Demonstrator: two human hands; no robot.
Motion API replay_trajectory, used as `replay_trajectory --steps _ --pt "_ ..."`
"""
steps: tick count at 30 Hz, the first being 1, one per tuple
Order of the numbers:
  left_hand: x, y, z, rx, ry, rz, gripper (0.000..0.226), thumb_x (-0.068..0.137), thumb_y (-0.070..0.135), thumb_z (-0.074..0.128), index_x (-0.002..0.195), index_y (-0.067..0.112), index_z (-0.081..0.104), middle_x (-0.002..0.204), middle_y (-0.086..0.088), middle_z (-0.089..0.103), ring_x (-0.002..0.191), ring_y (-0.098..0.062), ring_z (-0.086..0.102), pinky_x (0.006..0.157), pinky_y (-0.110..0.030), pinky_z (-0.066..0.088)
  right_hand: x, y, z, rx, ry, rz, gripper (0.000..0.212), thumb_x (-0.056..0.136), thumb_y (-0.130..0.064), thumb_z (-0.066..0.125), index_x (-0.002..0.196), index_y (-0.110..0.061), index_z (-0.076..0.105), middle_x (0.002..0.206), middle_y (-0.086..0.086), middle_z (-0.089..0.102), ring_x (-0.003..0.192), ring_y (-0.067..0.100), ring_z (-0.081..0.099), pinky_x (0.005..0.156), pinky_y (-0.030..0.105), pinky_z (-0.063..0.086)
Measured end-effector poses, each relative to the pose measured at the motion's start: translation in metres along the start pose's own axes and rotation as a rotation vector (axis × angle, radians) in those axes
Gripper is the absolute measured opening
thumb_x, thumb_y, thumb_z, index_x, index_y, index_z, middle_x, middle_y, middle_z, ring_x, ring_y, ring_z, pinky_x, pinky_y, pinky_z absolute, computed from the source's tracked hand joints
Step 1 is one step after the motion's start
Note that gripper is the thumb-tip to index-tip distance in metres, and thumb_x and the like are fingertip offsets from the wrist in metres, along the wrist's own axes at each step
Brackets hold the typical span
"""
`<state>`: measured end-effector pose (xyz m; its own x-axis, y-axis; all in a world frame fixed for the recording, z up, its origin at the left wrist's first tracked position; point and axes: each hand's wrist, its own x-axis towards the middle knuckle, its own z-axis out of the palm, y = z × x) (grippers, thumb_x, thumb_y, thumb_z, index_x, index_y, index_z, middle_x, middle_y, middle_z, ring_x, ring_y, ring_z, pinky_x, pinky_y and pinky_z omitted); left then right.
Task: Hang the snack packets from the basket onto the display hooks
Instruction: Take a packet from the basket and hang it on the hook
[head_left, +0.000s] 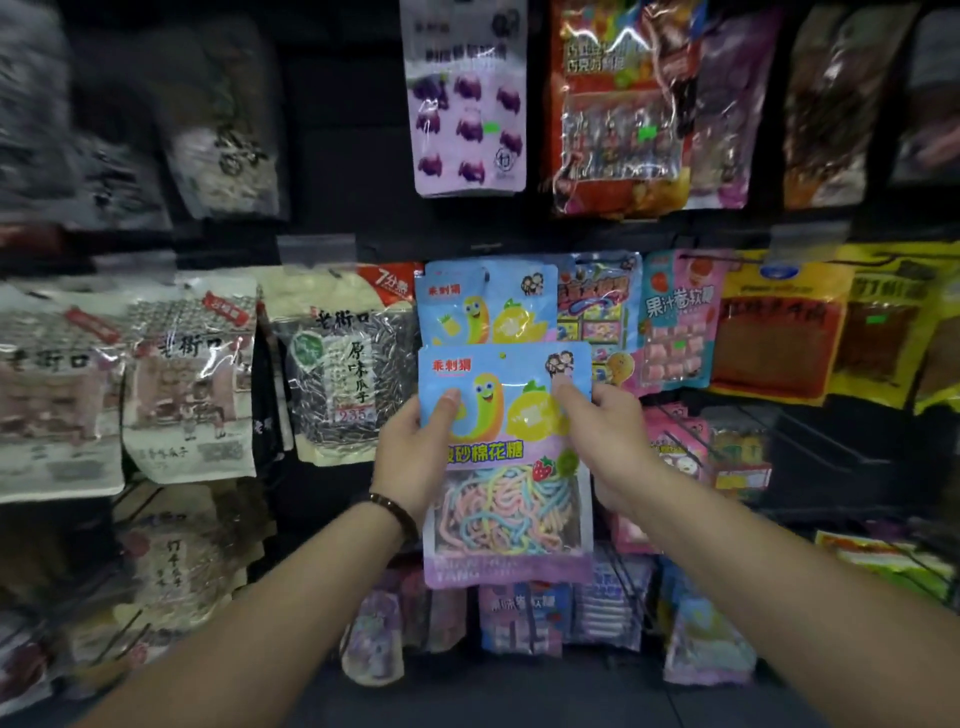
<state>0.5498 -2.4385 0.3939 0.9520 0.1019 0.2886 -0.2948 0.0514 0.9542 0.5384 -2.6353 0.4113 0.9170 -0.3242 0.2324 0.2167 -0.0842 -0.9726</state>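
Observation:
I hold a blue and purple candy packet (506, 467) with pastel sour strings upright in front of the display. My left hand (415, 452) grips its left edge, thumb on the front. Its right edge is pinched by my right hand (608, 441), thumb on the front near the top. The small hang hole sits at the packet's upper middle. Directly behind and above it, an identical packet (485, 306) hangs on a display hook. The basket is out of view.
Sunflower seed bags (337, 364) hang to the left, a pink gummy packet (678, 322) and yellow packets (779, 332) to the right. A purple jelly packet (467, 98) hangs on the row above. More packets (519, 618) hang below my hands.

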Motion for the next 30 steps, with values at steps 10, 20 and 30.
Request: replay_trajectory --steps 10,20,30 --pt "0.071 0.055 0.025 0.0 0.188 0.098 0.025 0.105 0.045 0.064 0.096 0.025 0.076 0.099 0.003 0.081 0.092 -0.024 0.077 0.087 -0.044 0.061 0.063 -0.071 0.028 -0.1 0.095 -0.1 0.055 0.103 -0.049 0.063 0.065 -0.019 0.036 0.048 -0.008 0.034 0.062 0.038 0.053 0.057 0.034 0.024" --pt "0.097 0.051 0.029 0.113 0.264 0.164 0.039 0.107 0.048 0.059 0.076 0.023 0.062 0.068 0.009 0.06 0.062 -0.016 0.053 0.06 -0.031 0.036 0.088 -0.078 0.037 -0.169 0.149 -0.131 0.054 0.1 -0.05 0.067 0.063 -0.019 0.042 0.059 -0.004 0.041 0.056 0.022 0.041 0.054 0.033 0.028" --pt "0.107 0.046 0.025 0.219 0.289 0.19 0.037 0.102 0.055 0.059 0.088 0.025 0.074 0.08 0.001 0.077 0.07 -0.026 0.068 0.07 -0.042 0.056 0.093 -0.073 0.037 -0.198 0.152 -0.134 0.058 0.1 -0.047 0.066 0.058 -0.021 0.037 0.054 -0.005 0.037 0.052 0.019 0.037 0.053 0.034 0.024"
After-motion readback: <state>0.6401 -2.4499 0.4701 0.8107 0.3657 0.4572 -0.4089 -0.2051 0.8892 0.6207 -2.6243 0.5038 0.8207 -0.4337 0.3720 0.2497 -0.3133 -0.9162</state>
